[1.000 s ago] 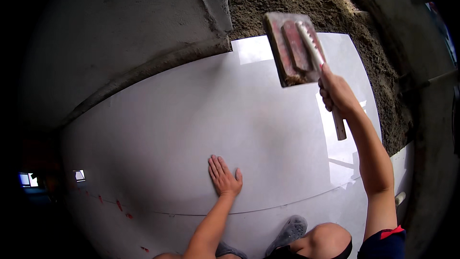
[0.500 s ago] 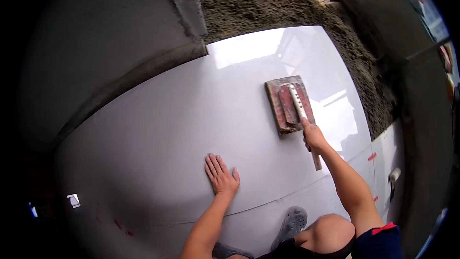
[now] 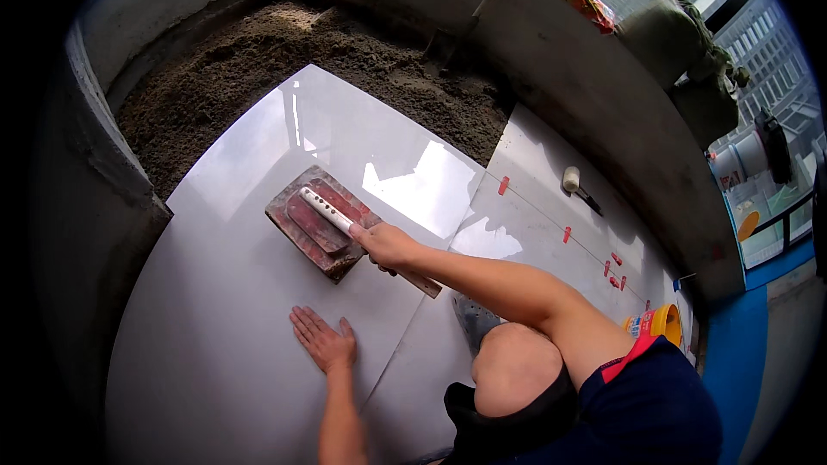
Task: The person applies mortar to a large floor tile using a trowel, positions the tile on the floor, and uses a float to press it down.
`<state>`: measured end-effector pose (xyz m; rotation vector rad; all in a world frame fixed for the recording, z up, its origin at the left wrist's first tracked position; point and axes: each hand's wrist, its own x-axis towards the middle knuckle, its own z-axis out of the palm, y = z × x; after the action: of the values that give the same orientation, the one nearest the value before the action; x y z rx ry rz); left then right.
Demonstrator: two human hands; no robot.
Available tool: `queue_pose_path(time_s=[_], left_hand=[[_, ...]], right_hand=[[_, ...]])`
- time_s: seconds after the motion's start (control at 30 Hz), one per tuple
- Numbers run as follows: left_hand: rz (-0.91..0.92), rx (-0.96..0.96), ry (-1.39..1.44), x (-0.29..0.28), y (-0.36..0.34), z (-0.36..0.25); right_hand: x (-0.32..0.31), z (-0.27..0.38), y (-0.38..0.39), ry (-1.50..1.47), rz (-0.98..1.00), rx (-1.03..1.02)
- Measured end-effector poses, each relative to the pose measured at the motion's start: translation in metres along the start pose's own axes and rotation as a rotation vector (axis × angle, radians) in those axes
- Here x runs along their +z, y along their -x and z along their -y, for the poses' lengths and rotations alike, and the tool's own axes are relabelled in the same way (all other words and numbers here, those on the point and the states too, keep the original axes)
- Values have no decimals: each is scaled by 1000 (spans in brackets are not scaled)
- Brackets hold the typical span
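A large glossy white floor tile (image 3: 250, 198) lies in front of me. Resting on it, or just above it, is a worn tamping block (image 3: 315, 222): a rectangular, dirty red pad with a long pale handle that has a row of holes. My right hand (image 3: 388, 247) is wrapped round that handle, part of which sticks out beyond my grip. My left hand (image 3: 323, 340) lies flat on the tile nearer to me, fingers stretched, with nothing in it. Whether the block touches the tile I cannot tell.
Loose brown mortar (image 3: 215, 95) borders the tile's far side, below a grey wall (image 3: 551, 52). On the tiles to the right are a white-headed mallet (image 3: 572, 179), several red tile clips (image 3: 567, 234) and a yellow bucket (image 3: 665, 324). A shovel (image 3: 474, 13) leans at the back.
My view has turned to the right, bringing in the mallet, clips and bucket. The right hand still grips the tamping block; the left still lies flat on the tile.
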<state>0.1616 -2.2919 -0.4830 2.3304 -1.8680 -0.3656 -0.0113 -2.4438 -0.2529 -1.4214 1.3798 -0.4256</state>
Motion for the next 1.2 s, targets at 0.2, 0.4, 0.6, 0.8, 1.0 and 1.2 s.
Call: queue_pose_path(time_s=[0.2, 0.4, 0.6, 0.8, 1.0, 1.2], left_hand=[[38, -22, -89, -6, -6, 8], [67, 1, -140, -2, -8, -18], [18, -30, -152, 5, -11, -8], [-84, -268, -186, 26, -104, -91], [3, -258, -106, 14, -171, -143], [54, -151, -73, 17, -172, -145]], right_hand=[[-66, 15, -46, 100, -280, -298], [-98, -144, -67, 143, -247, 142], [-134, -164, -44, 337, 9, 83], [-156, -161, -100, 215, 180, 266], [-183, -20, -217, 66, 122, -185], [-180, 3, -297, 43, -77, -299]])
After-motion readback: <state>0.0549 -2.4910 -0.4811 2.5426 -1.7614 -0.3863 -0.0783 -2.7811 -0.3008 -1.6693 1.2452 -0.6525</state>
